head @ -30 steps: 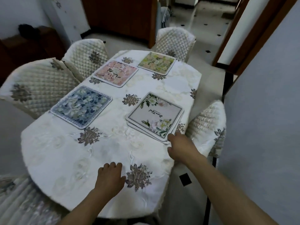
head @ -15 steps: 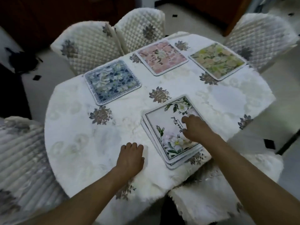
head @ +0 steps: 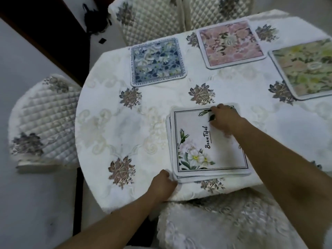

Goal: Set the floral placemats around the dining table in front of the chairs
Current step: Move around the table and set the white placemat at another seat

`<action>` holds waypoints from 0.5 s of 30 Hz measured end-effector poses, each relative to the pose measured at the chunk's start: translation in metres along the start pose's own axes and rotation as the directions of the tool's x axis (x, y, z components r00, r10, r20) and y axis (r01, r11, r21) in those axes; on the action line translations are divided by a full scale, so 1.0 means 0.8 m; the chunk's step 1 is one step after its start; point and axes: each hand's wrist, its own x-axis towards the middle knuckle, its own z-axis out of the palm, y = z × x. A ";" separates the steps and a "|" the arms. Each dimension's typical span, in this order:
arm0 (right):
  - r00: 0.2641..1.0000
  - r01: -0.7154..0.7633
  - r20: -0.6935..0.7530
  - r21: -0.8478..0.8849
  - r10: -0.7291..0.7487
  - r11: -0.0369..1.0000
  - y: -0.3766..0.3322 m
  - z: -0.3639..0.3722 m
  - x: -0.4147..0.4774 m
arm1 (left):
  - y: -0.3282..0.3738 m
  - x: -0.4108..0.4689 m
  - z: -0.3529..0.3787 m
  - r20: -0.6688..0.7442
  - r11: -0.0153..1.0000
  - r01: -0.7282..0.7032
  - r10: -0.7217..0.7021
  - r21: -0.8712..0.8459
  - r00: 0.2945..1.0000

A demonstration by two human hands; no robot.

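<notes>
A small stack of white floral placemats (head: 206, 146) lies near the table's near edge, the top one printed "Beautiful". My right hand (head: 224, 119) rests on the stack's far corner, fingers curled over the top mat. My left hand (head: 162, 184) touches the stack's near left corner at the edges. A blue placemat (head: 157, 62), a pink placemat (head: 230, 42) and a green placemat (head: 305, 67) lie flat along the far side of the table (head: 107, 123).
Quilted cream chairs ring the table: one at the left (head: 41, 119), two at the far side (head: 147, 17), one right below me (head: 224, 221). Dark furniture stands at the upper left. The tablecloth carries embroidered flowers.
The view has swung left around the table. My right hand slid from the stack's near edge to its far corner. My left hand moved from the bare cloth to the stack's near left corner.
</notes>
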 end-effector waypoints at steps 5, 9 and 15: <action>1.000 0.015 -0.021 -0.065 -0.017 0.998 0.010 0.001 0.002 | 0.018 0.005 0.011 -0.045 0.989 0.084 -0.090 -0.121 0.995; 1.000 -0.009 -0.020 -0.029 0.009 1.000 0.027 0.006 0.000 | 0.023 0.009 0.018 -0.108 0.975 0.103 -0.126 -0.196 0.986; 0.999 0.044 0.026 0.005 -0.044 0.999 0.044 0.003 0.017 | 0.051 0.013 0.012 0.080 0.690 0.292 -0.322 -0.663 0.943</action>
